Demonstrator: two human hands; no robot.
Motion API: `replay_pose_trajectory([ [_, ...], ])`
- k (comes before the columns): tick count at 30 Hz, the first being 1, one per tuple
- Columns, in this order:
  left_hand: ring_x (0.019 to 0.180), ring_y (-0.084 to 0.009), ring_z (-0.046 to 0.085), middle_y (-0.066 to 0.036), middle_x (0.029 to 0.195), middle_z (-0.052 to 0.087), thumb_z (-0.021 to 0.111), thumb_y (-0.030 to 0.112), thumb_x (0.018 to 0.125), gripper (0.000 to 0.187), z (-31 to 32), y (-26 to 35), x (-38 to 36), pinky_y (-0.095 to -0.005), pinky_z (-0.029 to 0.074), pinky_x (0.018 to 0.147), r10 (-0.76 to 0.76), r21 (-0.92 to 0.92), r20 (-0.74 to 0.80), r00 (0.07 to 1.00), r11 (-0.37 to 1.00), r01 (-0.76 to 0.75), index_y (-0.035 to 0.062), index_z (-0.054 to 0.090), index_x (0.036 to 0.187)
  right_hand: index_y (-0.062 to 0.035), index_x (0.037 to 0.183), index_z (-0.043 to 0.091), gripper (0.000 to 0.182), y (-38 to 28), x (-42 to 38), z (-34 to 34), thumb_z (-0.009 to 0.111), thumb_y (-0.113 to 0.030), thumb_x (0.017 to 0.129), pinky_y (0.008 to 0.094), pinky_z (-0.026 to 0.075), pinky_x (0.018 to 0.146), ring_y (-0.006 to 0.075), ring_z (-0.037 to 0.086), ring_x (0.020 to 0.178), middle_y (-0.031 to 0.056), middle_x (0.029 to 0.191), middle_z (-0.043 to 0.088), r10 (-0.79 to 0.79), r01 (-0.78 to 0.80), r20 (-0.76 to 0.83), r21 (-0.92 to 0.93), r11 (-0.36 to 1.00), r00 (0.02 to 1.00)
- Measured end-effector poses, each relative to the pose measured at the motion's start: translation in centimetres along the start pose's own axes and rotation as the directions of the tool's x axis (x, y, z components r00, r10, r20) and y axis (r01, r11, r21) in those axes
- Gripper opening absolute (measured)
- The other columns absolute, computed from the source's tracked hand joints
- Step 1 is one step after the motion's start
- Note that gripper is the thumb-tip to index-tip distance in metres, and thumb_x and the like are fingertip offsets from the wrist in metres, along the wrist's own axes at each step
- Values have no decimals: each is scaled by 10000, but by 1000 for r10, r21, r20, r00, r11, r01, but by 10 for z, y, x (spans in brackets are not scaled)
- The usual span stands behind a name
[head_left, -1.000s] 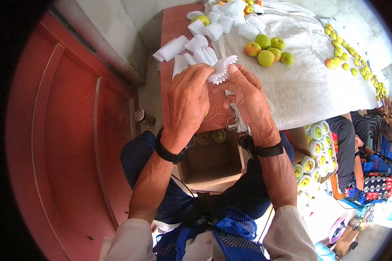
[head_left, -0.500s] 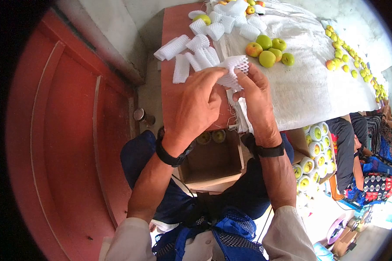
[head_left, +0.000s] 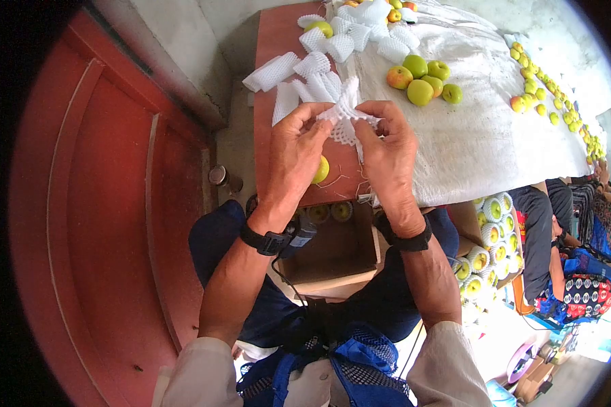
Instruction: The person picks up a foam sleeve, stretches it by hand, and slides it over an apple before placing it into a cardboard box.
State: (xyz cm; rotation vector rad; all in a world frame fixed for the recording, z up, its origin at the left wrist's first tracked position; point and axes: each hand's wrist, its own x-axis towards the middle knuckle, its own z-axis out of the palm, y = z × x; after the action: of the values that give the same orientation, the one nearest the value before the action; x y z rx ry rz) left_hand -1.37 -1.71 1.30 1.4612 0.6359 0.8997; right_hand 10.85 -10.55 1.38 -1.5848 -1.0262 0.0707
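Pinching one foam net (head_left: pixel 347 115), both hands (head_left: pixel 293 154) (head_left: pixel 389 152) stretch it; the left palm half hides a fruit (head_left: pixel 321 169).

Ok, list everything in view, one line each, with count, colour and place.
foam net sleeve: one, white, stretched between both hands
apple: one, yellow-green, under the left palm
loose net sleeves: a heap, white, on the brown table
apples on the cloth: five, green and reddish, on the white cloth
cardboard box: one, brown, at the lap, two apples inside
left hand: fingers pinch the sleeve
right hand: fingers pinch the sleeve
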Motion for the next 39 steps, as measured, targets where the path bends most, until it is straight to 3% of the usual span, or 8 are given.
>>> replay_pose_trajectory([
  [3,819,-88,649,-59,990,711,614,45,984,258,-1,6,-2,-232,512,695,5,96,7,1000,995,-5,-37,681,1220,4,1032,672,144,9,3,-5,636,-14,894,314,522,650,160,643,715,52,874,676,248,-263,89,363,894,965],
  [5,793,-85,651,-48,999,712,606,33,981,258,-2,7,-4,-228,515,660,-75,38,31,997,997,73,-21,677,1223,-1,1051,671,162,7,6,-13,612,2,900,253,460,530,89,596,626,18,848,657,426,-514,294,583,630,856],
  [8,716,-81,646,-41,998,711,588,22,981,263,-4,10,-5,-221,505,581,-187,-86,74,980,977,193,-5,666,1231,2,1072,668,177,12,7,-13,612,-1,904,238,403,463,75,553,548,45,821,664,403,-492,298,656,572,865],
  [13,722,-77,657,-56,1012,718,570,37,995,258,-3,12,-3,-218,512,553,-246,-246,84,966,934,259,-7,651,1236,10,1076,670,177,7,1,-3,604,10,911,242,456,512,85,598,622,57,895,688,344,-399,205,542,740,916],
  [18,866,-85,692,-57,1060,728,579,81,1015,242,-5,12,-1,-203,547,609,-194,-55,-27,981,980,192,26,669,1233,19,1082,670,176,7,2,-2,598,23,921,240,499,575,92,632,709,64,967,703,220,-240,96,425,873,971],
  [26,879,-104,696,-44,1052,731,610,146,1022,251,-7,13,1,-227,555,686,-122,4,91,988,993,122,34,676,1237,7,1164,655,226,8,9,-17,591,-91,971,192,330,484,53,545,625,51,915,687,423,-614,452,661,432,785],
  [35,718,-71,599,-14,936,706,654,264,1005,235,-16,10,8,-207,407,566,-259,-261,128,957,922,285,60,733,1091,-41,967,626,234,20,13,-19,580,-268,997,269,262,502,97,429,573,4,753,556,393,-693,572,622,365,720],
  [39,714,-61,539,14,925,685,668,311,1000,263,-21,5,12,-201,357,565,-262,-369,155,953,879,302,78,739,1098,-72,1020,607,207,21,13,-19,562,-274,1015,259,274,503,111,379,535,22,848,616,390,-729,618,620,292,682],
])
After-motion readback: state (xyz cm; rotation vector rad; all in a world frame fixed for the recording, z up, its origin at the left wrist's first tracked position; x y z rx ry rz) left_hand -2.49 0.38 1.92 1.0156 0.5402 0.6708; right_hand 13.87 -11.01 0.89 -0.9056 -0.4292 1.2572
